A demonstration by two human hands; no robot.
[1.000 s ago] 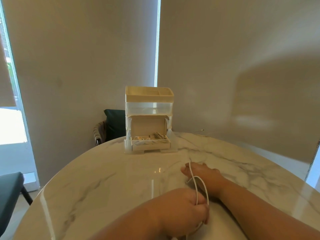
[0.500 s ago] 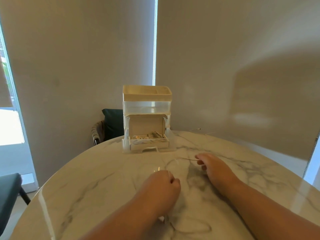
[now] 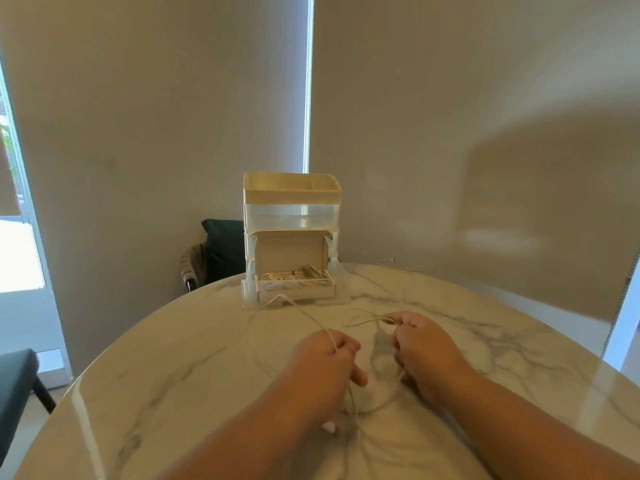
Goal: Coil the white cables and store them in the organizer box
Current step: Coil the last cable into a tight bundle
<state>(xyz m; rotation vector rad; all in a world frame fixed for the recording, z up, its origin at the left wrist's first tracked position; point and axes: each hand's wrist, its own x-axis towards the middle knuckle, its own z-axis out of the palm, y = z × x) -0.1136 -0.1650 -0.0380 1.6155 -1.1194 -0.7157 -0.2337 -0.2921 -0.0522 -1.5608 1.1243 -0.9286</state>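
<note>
Both hands (image 3: 323,358) (image 3: 424,344) pinching white cable (image 3: 304,311) near organizer box (image 3: 292,237); risk: slack strand tangling, loop slipping from grip.

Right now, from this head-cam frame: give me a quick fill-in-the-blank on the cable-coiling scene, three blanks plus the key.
1. The left hand and right hand each grip the thin white cable at a round table with a glossy ____ top.
2. The stored cables lie in the ____ compartment of the cream stacked plastic organizer box.
3. A dark cushioned chair stands ____ the table, left of the box.

Missing words: marble; bottom; behind.
</note>
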